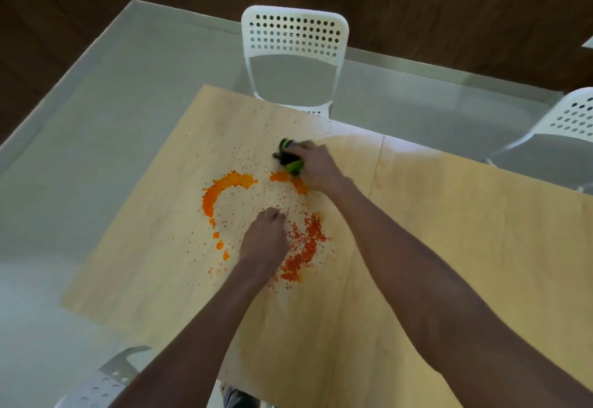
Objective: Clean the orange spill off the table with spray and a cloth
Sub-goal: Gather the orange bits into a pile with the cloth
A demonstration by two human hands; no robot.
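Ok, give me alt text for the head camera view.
A right hand grips a green and black spray bottle over an orange spill ringed across a pale wooden table. The left hand rests fingers-down amid it; white chairs stand beyond.

orange spill (224, 195) | broken ring on table (449, 231) | green-black cloth (288, 158) at far edge

My right hand (316, 163) covers most of the green and black thing (290, 158) it grips, so I cannot tell whether that is a spray bottle or a cloth. My left hand (264, 240) hides its own fingertips. Beyond the table (449, 247), the right-hand chair (564, 128) is cut off by the edge.
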